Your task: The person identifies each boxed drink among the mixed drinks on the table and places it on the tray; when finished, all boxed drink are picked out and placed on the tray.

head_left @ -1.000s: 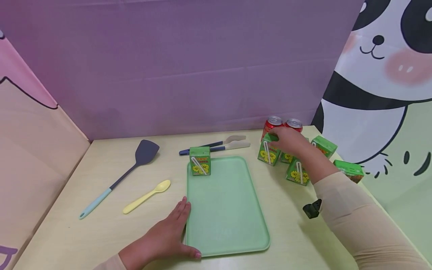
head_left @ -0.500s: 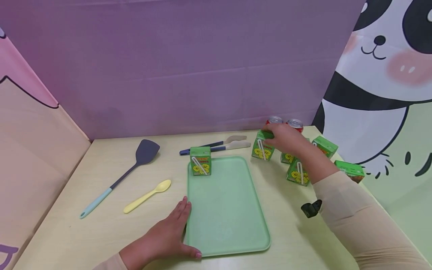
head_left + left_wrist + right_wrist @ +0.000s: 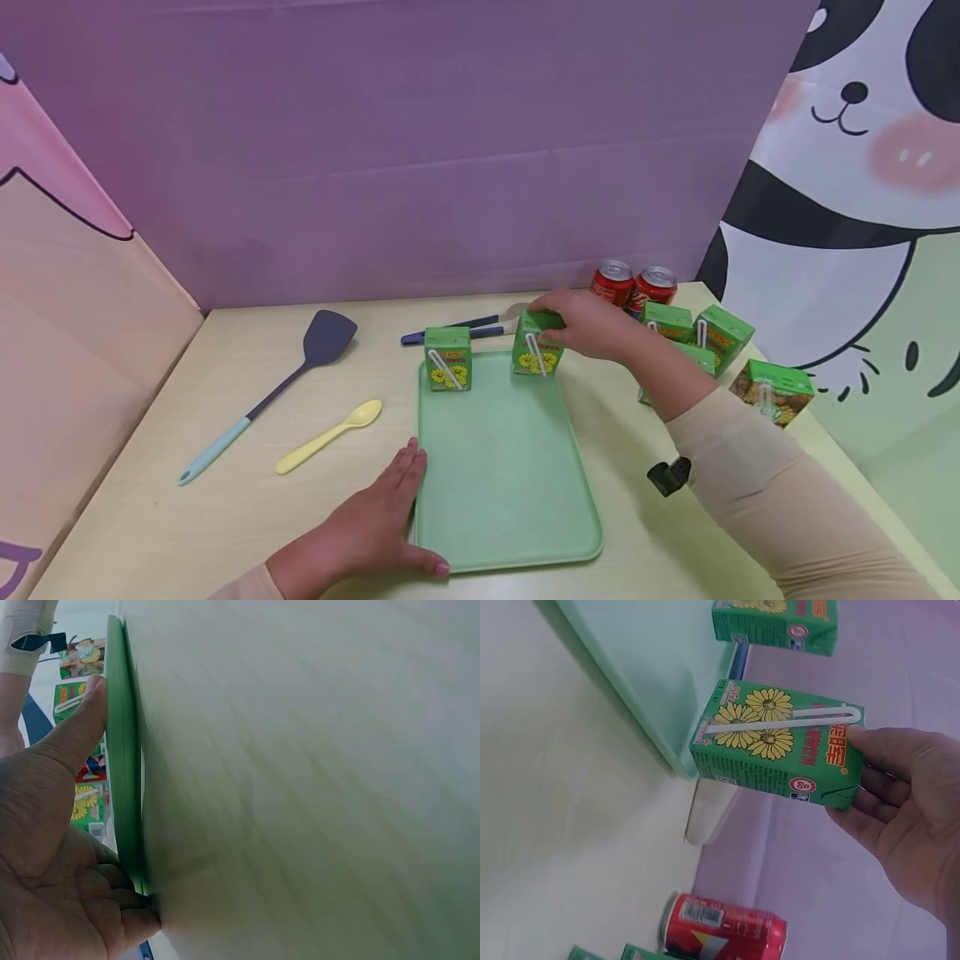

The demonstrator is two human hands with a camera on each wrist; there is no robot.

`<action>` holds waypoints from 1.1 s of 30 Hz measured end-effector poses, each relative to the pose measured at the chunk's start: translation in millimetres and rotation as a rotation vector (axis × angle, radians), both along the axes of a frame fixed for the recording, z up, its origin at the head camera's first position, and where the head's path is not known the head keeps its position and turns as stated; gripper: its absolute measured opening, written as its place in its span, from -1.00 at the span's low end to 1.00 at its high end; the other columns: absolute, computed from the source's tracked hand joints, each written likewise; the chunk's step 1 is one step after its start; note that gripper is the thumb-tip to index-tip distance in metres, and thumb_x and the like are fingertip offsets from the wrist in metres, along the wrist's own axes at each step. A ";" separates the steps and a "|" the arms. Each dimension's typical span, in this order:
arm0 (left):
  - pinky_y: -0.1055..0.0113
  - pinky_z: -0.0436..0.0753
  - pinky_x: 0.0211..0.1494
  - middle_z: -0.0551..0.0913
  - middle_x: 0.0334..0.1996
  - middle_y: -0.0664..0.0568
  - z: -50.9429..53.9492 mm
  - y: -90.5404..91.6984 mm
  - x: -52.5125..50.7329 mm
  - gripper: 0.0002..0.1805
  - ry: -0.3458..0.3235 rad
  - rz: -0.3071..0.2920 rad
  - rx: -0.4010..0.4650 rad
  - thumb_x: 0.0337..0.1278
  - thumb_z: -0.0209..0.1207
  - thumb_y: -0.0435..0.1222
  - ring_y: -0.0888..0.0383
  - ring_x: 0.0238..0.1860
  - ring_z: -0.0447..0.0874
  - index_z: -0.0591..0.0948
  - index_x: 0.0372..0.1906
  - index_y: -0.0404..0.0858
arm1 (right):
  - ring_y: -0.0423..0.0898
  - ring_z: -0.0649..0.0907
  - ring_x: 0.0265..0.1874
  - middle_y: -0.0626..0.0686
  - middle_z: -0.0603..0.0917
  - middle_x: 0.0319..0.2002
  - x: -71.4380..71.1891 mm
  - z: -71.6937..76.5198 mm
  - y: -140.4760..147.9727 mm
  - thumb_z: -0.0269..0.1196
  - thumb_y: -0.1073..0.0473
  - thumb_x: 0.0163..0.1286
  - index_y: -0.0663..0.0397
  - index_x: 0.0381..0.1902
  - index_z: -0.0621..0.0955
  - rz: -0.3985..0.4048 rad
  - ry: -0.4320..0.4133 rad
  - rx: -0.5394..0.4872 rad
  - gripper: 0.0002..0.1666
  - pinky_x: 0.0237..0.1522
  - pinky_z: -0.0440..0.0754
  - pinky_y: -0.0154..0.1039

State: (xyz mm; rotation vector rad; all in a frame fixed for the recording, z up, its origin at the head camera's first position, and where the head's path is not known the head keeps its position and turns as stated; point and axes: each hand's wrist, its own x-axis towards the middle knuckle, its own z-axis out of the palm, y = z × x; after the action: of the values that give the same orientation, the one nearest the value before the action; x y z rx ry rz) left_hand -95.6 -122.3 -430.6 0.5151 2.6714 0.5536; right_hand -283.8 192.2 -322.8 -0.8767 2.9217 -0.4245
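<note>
My right hand (image 3: 588,325) grips a green drink carton (image 3: 537,354) by its top, fingers round the upper end. That carton, with yellow flowers and a white straw on its front, is at the far right corner of the pale green tray (image 3: 510,467). In the right wrist view the carton (image 3: 772,742) is upright relative to the tray; whether its base touches cannot be told. A second carton (image 3: 448,367) stands at the tray's far left corner. My left hand (image 3: 367,525) rests against the tray's left edge, fingers straight, thumb at the near corner.
Several more drink cartons (image 3: 723,333) stand at the right, partly behind my right arm. Two red cans (image 3: 654,287) stand behind them. A spatula (image 3: 322,342) and a yellow spoon (image 3: 330,437) lie at the left. Tongs (image 3: 480,331) lie behind the tray.
My right hand has carried the carton leftward from the group by the cans to the tray's far right corner. The left hand has stayed at the tray's edge.
</note>
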 end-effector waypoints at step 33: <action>-0.11 0.28 0.44 -0.24 0.60 -0.07 1.4 -0.5 0.5 0.51 0.010 -0.007 0.006 -0.45 0.27 0.52 -0.06 0.59 -0.20 -0.07 0.58 -0.24 | 0.08 0.47 0.29 0.09 0.49 0.30 -1.2 -11.0 -1.8 0.33 -0.07 0.32 -0.01 0.38 0.42 0.040 -0.047 -0.018 -0.28 0.28 0.47 0.09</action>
State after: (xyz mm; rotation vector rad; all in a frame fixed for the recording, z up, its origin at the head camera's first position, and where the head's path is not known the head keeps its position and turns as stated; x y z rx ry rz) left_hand -95.1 -122.9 -429.2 0.5298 2.6776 0.5580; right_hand -285.0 190.4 -333.7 -0.9130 2.8564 -0.4623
